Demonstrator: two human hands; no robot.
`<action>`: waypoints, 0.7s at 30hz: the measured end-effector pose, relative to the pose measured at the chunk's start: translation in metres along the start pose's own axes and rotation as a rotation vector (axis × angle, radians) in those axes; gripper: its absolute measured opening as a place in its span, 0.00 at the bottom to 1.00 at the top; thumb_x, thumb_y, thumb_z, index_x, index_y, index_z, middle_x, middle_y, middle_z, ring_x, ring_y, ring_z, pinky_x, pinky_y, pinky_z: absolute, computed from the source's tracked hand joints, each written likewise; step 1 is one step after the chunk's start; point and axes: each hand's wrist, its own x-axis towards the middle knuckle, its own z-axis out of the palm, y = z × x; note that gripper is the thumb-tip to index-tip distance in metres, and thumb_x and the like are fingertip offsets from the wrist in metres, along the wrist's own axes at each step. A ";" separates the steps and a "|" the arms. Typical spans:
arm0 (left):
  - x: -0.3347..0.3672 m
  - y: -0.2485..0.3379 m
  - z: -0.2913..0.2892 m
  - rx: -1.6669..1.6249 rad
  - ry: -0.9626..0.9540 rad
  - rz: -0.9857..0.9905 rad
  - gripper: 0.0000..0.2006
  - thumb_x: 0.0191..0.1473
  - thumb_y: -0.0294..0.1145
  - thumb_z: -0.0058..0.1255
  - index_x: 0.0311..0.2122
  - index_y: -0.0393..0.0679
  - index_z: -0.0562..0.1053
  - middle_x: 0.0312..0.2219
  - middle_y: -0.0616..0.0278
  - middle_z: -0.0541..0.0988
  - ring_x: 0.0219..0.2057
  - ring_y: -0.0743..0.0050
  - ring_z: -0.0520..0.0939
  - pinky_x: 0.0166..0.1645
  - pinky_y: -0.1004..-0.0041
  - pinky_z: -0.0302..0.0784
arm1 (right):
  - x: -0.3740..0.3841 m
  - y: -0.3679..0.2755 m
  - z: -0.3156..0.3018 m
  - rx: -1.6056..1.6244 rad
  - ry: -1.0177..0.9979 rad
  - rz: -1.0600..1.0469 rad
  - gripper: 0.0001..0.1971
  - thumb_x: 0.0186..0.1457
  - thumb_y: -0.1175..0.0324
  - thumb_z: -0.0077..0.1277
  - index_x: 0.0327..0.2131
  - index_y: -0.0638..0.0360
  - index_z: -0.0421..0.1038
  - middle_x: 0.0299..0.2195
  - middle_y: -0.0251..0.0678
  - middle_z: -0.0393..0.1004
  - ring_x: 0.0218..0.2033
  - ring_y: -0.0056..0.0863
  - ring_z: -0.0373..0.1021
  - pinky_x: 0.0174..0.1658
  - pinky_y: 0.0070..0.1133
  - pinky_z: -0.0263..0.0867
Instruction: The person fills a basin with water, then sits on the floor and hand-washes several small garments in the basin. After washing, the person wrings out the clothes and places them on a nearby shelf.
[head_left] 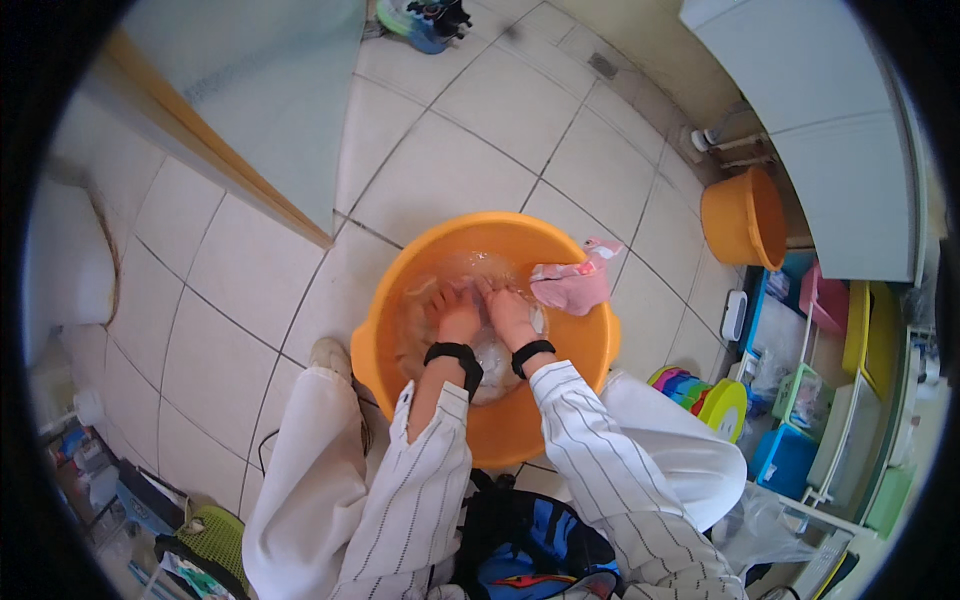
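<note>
An orange plastic basin [500,435] with some water in it stands on the floor between my legs. My left hand [456,312] and my right hand [511,318] are down in the basin, side by side, with their fingertips nearly meeting. Their fingers are bent around something at the water that I cannot make out. A whitish, wet, bubbly patch [492,362] shows in the water between my wrists. Over the basin's right rim hangs a pink piece of cloth [575,285], possibly a sock, close to my right hand but apart from it.
A smaller orange bucket [722,220] is near the wall at right. Beside my right leg sit colourful stacked rings [722,408], and a shelf with a blue bin [783,462] and other containers. A wood-edged door panel [215,160] stands at upper left on the tiled floor.
</note>
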 end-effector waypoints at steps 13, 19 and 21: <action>-0.015 0.021 -0.143 -0.732 -0.486 0.391 0.19 0.47 0.27 0.57 0.46 0.38 0.70 0.37 0.64 0.77 0.37 0.76 0.76 0.45 0.76 0.71 | -0.116 0.029 -0.200 0.703 0.479 -0.434 0.23 0.42 0.85 0.39 0.45 0.62 0.69 0.42 0.44 0.73 0.45 0.41 0.68 0.50 0.28 0.63; -0.024 0.025 -0.172 -0.920 -0.649 0.125 0.16 0.54 0.27 0.48 0.47 0.33 0.66 0.39 0.57 0.76 0.37 0.69 0.79 0.40 0.72 0.77 | -0.110 0.043 -0.115 0.869 0.464 -0.024 0.20 0.44 0.74 0.51 0.44 0.66 0.68 0.33 0.48 0.74 0.35 0.43 0.72 0.40 0.29 0.67; -0.027 0.030 -0.176 -0.885 -0.470 0.001 0.15 0.55 0.26 0.47 0.46 0.33 0.66 0.38 0.59 0.75 0.34 0.71 0.79 0.37 0.74 0.77 | -0.115 0.024 -0.079 1.389 0.083 -0.159 0.19 0.47 0.69 0.51 0.44 0.64 0.67 0.30 0.41 0.74 0.32 0.40 0.72 0.37 0.29 0.67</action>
